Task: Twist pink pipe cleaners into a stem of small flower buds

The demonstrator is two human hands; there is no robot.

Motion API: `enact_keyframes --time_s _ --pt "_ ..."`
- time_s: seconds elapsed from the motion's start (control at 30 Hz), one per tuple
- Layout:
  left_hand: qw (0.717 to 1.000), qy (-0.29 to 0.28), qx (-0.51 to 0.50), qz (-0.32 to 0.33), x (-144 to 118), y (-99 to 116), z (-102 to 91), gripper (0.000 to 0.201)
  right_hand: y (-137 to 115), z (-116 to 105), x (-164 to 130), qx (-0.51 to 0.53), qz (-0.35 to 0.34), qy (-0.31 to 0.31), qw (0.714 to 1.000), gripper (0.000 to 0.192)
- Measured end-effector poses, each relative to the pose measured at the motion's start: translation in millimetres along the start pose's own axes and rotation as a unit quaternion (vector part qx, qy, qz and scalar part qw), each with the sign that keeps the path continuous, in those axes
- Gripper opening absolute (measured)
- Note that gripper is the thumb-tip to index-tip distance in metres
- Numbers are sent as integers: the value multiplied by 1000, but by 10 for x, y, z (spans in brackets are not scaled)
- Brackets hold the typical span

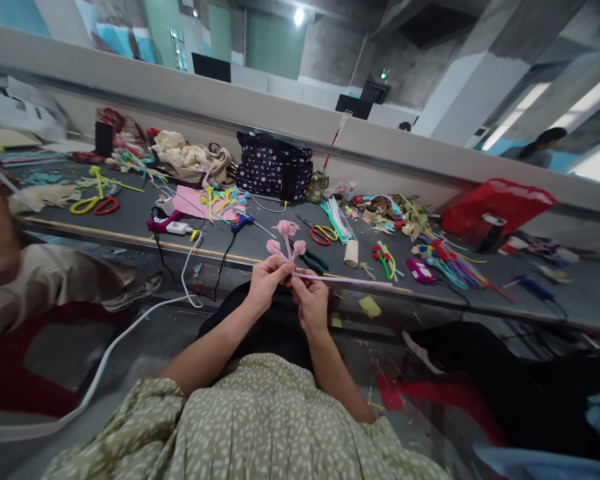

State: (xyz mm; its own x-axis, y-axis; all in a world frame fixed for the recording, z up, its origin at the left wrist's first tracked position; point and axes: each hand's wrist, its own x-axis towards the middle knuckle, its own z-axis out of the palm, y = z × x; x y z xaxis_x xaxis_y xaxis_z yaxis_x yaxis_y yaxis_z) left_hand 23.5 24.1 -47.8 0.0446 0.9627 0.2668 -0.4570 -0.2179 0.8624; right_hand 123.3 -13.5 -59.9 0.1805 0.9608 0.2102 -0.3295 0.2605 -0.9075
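Note:
Near the table's front edge, my left hand [270, 283] pinches the stem base of a pink pipe-cleaner flower [286, 230], whose fluffy heads rise above my fingers. Close beside it, my right hand [311, 299] is closed on a pale pink pipe cleaner [353, 280], which sticks out to the right along the edge. The spot where the pipe cleaner meets the flower stems is hidden by my fingers. Just behind my hands lie dark-handled pliers [314, 261]. Scissors with orange and yellow handles [325, 235] rest farther back.
A blue glue gun [243, 223], a cardboard tube [351, 253] and a pink sheet [190, 202] lie on the table. A patterned bag [274, 167] stands behind. A white cable [130, 327] hangs at left. Other people's legs [55, 280] flank me on both sides.

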Motion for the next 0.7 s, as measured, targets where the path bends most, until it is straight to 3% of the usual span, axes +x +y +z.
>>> enact_keyframes --time_s 0.23,0.4,0.57,0.7 --pt "999 24 20 24 -46 -14 33 29 1 -1 -30 -138 -114 44 983 16" --pt "1000 22 9 17 -55 -18 57 31 1 -23 -27 -182 -137 58 972 15" --pt "999 -36 -13 -30 -26 -45 18 28 -15 -34 16 -32 -34 41 998 21" --pt "996 -65 -29 -62 10 -44 -54 31 -47 -40 36 48 70 -13 996 28"
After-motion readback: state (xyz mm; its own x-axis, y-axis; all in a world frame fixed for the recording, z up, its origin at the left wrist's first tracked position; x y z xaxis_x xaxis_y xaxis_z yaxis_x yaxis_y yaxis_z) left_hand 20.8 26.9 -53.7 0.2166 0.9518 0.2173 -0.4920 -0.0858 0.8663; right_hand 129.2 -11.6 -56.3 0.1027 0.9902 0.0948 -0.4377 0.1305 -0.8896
